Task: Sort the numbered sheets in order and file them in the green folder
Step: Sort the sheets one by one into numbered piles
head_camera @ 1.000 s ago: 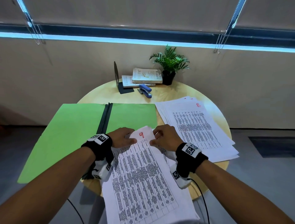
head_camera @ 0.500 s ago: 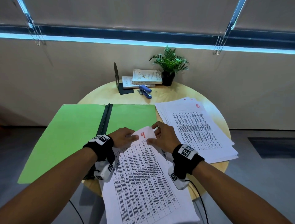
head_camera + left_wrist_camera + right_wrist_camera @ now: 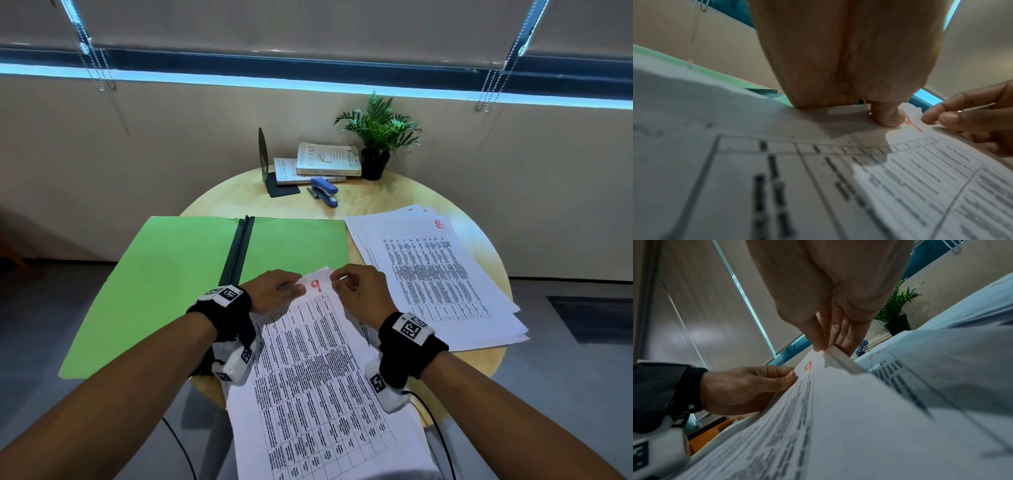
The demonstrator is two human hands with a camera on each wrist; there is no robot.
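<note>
I hold a bundle of printed sheets over the table's near edge; its top sheet (image 3: 318,359) bears a red 9. My left hand (image 3: 277,291) pinches the bundle's top left corner, thumb (image 3: 888,116) pressed beside the 9. My right hand (image 3: 359,291) pinches the lifted top right corner of the sheet (image 3: 838,356) between thumb and fingers. The green folder (image 3: 164,284) lies open and flat at the left, dark spine in the middle. A fanned stack of sheets (image 3: 435,277) with a red 8 on top lies to the right.
At the back of the round wooden table (image 3: 376,202) lie a blue stapler (image 3: 325,192), two stacked books (image 3: 325,161), a black bookend (image 3: 270,171) and a potted plant (image 3: 376,137). The folder's left flap overhangs the table edge. A wall with blinds stands behind.
Both hands and the bundle shifted slightly away from me. My right fingers moved from resting on the top edge to lifting and pinching the top sheet's right corner.
</note>
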